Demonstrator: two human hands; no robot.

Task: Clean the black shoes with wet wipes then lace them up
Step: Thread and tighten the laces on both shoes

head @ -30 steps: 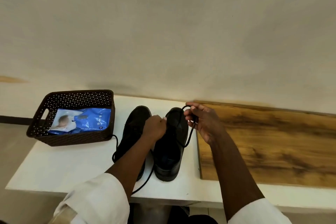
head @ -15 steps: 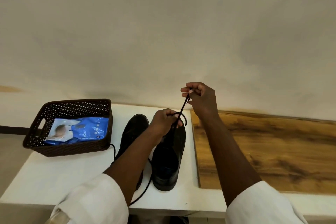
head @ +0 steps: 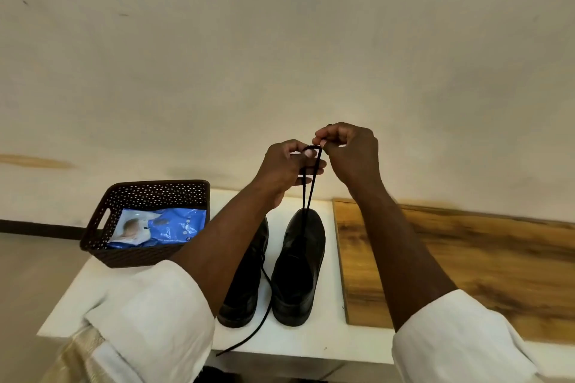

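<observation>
Two black shoes stand side by side on the white table (head: 314,342), toes pointing away from me. From the toe end of the right shoe (head: 298,264) a black lace (head: 308,190) rises taut in two strands. My left hand (head: 286,168) and my right hand (head: 348,155) are raised above the shoe, close together, both pinching the top of that lace. My left forearm partly hides the left shoe (head: 245,286). A loose lace (head: 258,323) trails from the left shoe to the table's front edge.
A dark brown perforated basket (head: 102,236) at the table's left holds a blue and white wet wipes pack (head: 161,227). A wooden board (head: 460,264) lies to the right of the shoes. A plain wall stands close behind.
Both hands have risen from the right shoe's toe, drawing the lace up taut. My left hand left the shoe and joined my right hand on the lace.
</observation>
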